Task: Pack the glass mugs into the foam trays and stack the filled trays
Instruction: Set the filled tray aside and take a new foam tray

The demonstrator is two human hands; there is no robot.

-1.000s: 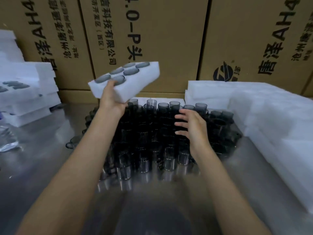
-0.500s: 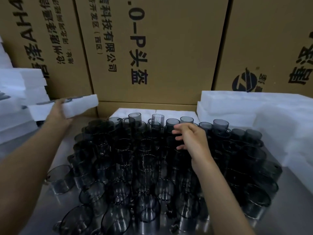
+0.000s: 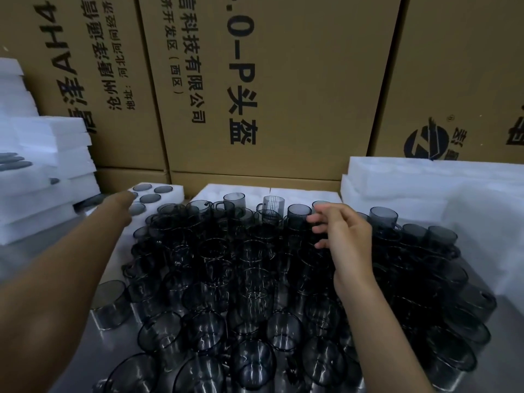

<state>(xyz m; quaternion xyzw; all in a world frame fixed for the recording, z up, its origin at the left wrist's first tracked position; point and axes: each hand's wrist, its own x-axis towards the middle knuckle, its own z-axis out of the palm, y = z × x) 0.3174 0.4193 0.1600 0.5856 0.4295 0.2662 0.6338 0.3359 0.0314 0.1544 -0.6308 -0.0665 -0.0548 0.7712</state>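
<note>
A: Cardboard cartons point(image 3: 283, 80) are standing behind everything, printed with dark characters. What is lying below them?

B: The tabletop point(image 3: 507, 330) is carrying a dense crowd of smoky glass mugs point(image 3: 255, 293), mostly upright. White foam trays point(image 3: 425, 188) are piling at the right; another foam stack point(image 3: 42, 171) is sitting at the left.

A: And the filled tray?

B: A filled tray point(image 3: 158, 191), mug bottoms showing in its wells, is lying at the crowd's far-left corner, beside the left stack.

A: The grips?

B: The left hand point(image 3: 124, 198) is reaching onto that tray; its grip is blurred, so the observer cannot tell. The right hand point(image 3: 340, 231) is hovering over the back mugs, fingers loosely curled, grasping nothing.
</note>
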